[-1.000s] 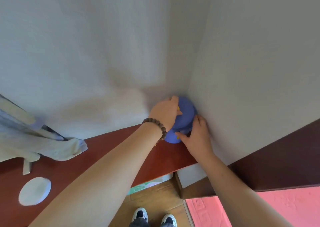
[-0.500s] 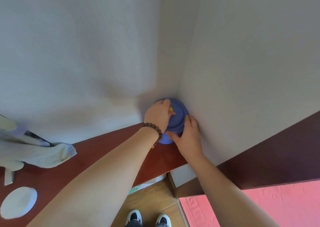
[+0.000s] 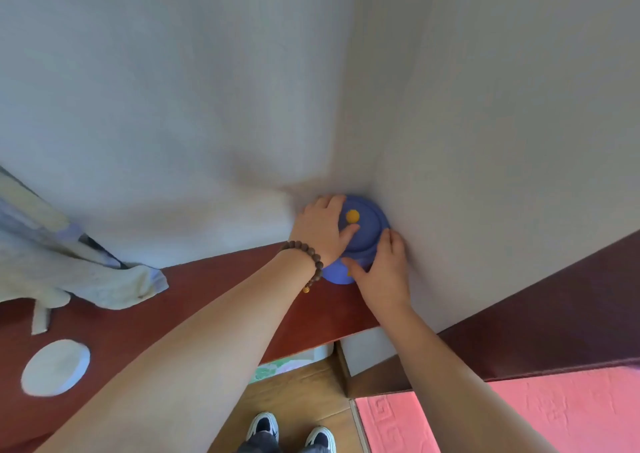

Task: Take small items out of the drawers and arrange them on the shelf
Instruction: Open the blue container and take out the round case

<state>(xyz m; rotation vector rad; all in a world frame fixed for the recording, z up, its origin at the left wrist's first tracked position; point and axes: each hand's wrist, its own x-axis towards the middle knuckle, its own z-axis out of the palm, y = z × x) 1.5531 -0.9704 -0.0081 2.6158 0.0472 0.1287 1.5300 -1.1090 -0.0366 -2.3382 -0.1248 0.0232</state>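
Note:
A round blue tiered toy [image 3: 367,234] with small yellow balls stands on the red-brown shelf top [image 3: 214,300], pushed into the corner where two pale walls meet. My left hand [image 3: 320,229], with a bead bracelet on the wrist, lies over its left side with fingers curled on the top tier. My right hand [image 3: 382,272] grips its lower right rim against the right wall. Part of the toy's base is hidden under both hands.
A pale crumpled cloth [image 3: 79,276] lies on the shelf at the left, with a round white disc [image 3: 55,368] nearer the front edge. Below are a wooden floor, my shoes [image 3: 291,430], a pink mat [image 3: 519,414] and a dark wooden frame [image 3: 554,317].
Both hands stay on the blue toy in the corner. My left hand has shifted left off the top, uncovering a yellow ball. The view has swung slightly.

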